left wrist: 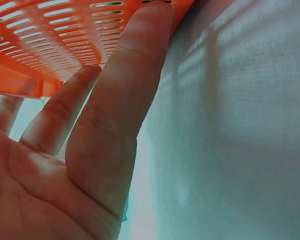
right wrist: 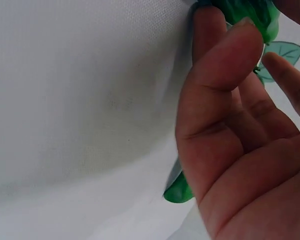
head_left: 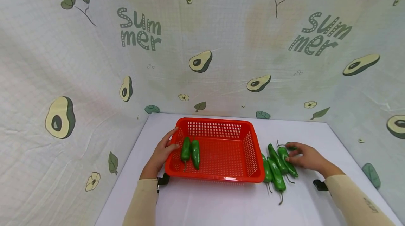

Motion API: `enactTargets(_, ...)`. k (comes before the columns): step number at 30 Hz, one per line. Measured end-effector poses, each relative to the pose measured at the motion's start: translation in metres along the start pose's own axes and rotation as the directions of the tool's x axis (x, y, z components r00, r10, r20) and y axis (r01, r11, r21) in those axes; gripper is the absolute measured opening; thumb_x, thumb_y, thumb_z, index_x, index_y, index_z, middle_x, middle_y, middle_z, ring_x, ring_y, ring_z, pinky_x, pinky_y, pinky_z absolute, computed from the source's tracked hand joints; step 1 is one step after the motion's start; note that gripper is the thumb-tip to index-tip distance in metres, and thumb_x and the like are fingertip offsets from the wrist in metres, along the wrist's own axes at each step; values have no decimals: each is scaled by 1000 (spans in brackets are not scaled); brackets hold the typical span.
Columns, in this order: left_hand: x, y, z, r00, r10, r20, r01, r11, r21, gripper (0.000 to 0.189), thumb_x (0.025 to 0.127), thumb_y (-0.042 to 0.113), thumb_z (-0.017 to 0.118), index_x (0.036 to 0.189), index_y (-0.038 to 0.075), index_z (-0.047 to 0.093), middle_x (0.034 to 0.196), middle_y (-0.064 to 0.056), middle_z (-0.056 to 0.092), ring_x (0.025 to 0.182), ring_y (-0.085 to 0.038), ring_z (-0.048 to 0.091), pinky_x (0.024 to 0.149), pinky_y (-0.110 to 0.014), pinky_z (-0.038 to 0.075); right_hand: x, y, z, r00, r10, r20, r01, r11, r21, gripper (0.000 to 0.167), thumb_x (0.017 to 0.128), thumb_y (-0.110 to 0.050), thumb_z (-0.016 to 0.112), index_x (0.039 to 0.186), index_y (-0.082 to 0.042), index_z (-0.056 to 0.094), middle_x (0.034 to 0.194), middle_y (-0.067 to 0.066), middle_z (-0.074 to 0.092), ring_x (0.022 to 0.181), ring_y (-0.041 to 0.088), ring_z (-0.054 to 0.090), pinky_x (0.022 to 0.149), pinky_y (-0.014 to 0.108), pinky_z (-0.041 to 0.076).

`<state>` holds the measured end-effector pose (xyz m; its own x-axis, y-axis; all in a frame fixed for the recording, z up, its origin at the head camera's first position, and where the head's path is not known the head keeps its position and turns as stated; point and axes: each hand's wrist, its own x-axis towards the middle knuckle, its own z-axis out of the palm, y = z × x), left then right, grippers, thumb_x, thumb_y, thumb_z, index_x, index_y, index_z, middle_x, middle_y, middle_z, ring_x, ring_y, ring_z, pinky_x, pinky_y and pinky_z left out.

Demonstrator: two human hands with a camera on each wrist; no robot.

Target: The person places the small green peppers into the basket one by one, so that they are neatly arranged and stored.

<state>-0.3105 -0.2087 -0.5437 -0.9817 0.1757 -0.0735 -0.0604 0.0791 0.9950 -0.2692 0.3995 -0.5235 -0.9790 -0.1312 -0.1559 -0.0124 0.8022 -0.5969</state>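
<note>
A red plastic basket (head_left: 221, 175) with slotted walls sits on the table. Two green chili peppers (head_left: 195, 154) lie inside it, near its left wall. My left hand (head_left: 160, 155) holds the basket's left rim, thumb over the edge; in the left wrist view its fingers (left wrist: 115, 95) lie against the outer wall. Right of the basket lie several more green chili peppers (head_left: 276, 175), stems showing. My right hand (head_left: 305, 156) is over the far end of this group, fingers bent around a green chili pepper (right wrist: 252, 17); the fingers partly hide it.
The white table (head_left: 202, 205) runs up to a cloth backdrop (head_left: 227, 43) printed with avocados and lettering, which also hangs along both sides. Dark wrist devices (head_left: 320, 185) show at both wrists. The basket's right wall stands close against the nearest loose pepper.
</note>
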Motion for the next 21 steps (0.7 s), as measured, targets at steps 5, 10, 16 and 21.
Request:
enactTargets(5, 0, 0, 0, 1000, 4, 9, -4, 1000, -3, 68, 99, 20, 66, 154, 53, 45, 151, -17, 56, 122, -38, 65, 87, -49, 62, -4, -2, 0, 1000, 9, 10, -9, 1000, 26, 75, 89, -28, 85, 149, 1, 52, 105, 13, 72, 74, 23, 63, 54, 38, 56)
enactTargets(10, 0, 0, -1, 1000, 10, 6, -10, 1000, -3, 67, 99, 20, 65, 155, 52, 45, 149, -17, 57, 121, -38, 66, 86, -49, 63, -3, -4, 3, 999, 22, 26, -24, 999, 48, 76, 87, -27, 86, 149, -1, 51, 102, 11, 72, 68, 23, 63, 49, 38, 54)
enactTargets(16, 0, 1, 1, 1000, 15, 4, -15, 1000, -7, 67, 100, 18, 64, 155, 52, 45, 147, -17, 59, 117, -37, 68, 85, -48, 63, -2, -8, 2, 998, 9, 56, -11, 999, 44, 71, 87, -22, 85, 149, -3, 54, 98, 9, 71, 68, 23, 64, 48, 38, 54)
enactTargets(21, -1, 1, 1, 1000, 17, 1, -17, 1000, -6, 68, 99, 18, 64, 156, 51, 45, 146, -17, 59, 117, -37, 69, 85, -48, 63, 0, -8, 0, 997, -3, 79, 1, 1000, 24, 69, 88, -21, 85, 148, -4, 56, 99, 9, 71, 69, 23, 64, 49, 39, 55)
